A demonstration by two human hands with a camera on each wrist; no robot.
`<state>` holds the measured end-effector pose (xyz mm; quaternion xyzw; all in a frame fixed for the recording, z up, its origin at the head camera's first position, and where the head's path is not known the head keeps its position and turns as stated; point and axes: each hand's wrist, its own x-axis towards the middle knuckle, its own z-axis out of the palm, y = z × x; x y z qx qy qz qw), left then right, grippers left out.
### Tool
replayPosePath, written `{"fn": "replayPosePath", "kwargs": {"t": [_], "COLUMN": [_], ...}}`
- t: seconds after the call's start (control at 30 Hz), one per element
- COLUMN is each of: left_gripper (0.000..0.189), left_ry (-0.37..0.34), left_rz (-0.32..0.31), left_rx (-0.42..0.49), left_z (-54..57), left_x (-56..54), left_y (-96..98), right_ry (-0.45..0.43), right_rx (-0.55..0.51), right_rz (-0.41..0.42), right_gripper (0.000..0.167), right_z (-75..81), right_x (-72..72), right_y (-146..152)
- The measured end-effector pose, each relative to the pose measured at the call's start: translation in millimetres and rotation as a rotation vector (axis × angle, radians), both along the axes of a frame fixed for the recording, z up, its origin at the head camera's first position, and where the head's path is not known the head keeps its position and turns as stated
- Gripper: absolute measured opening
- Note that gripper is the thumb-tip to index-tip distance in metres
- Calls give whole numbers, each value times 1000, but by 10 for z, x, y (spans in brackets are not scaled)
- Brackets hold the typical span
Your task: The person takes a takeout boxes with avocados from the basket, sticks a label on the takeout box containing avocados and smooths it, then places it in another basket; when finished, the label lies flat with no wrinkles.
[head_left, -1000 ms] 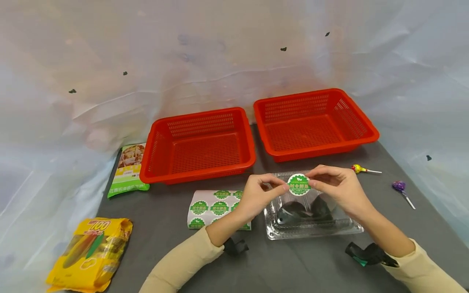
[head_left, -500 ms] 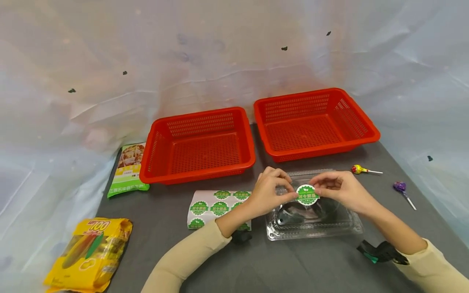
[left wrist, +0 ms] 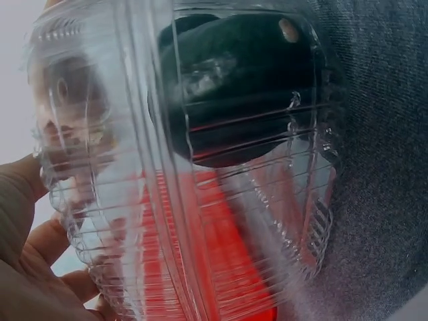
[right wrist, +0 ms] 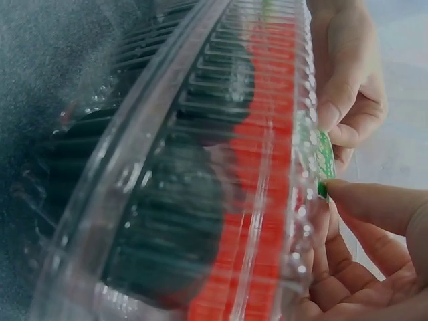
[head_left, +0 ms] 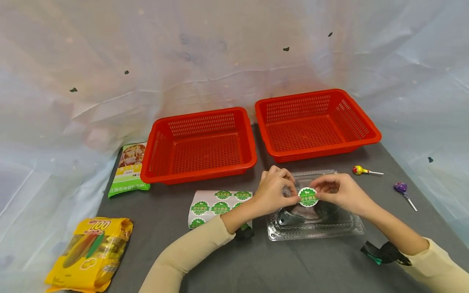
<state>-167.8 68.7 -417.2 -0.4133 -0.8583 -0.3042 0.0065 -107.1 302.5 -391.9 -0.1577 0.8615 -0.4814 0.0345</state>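
A round green and white sticker (head_left: 308, 197) lies over the lid of a clear plastic clamshell box (head_left: 315, 233). My left hand (head_left: 274, 190) pinches its left edge between thumb and finger, and my right hand (head_left: 341, 193) pinches the right edge. In the right wrist view the sticker (right wrist: 326, 160) is right at the lid's top surface, seen edge-on. Through the clear plastic in the left wrist view shows smooth, dark green rounded produce (left wrist: 234, 87) with a pale stem scar. The box sits closed on the grey table.
A sheet of matching stickers (head_left: 200, 208) lies left of the box. Behind stand two red baskets, left (head_left: 198, 176) and right (head_left: 322, 151). A yellow lollipop (head_left: 358, 170) and a purple one (head_left: 400, 187) lie right; a yellow bag (head_left: 93, 252) and a green packet (head_left: 128, 167) lie left.
Both hands have brought the sticker down toward me and slightly right, from near the lid's back to its middle. The box has stayed nearly in place.
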Motion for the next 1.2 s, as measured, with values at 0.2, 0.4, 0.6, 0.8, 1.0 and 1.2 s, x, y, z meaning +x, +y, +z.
{"fn": "replayPosePath", "kwargs": {"t": [0.2,0.4,0.6,0.8,1.0,1.2], "left_gripper": [16,22,23,25,27,30], "left_ry": [30,100,132,147,162,194], "left_rz": [6,21,21,24,32,76], "left_rx": [-22,-45,-73,-80,-77,-103], "left_z": [-9,-40,-38,-33,-51,-66], "left_x": [1,11,23,24,27,36], "left_y": [19,51,80,95,105,120], "right_ry": [19,46,76,98,140,232], "right_rx": [43,99,161,167,165,251], "right_rz": [-16,-24,-21,-6,18,10], "right_gripper": [23,27,33,35,37,49], "right_z": [-8,-32,-50,-26,-63,-110], "right_x": [23,27,41,47,34,40], "right_y": [-18,-50,-63,-67,-63,-74]}}
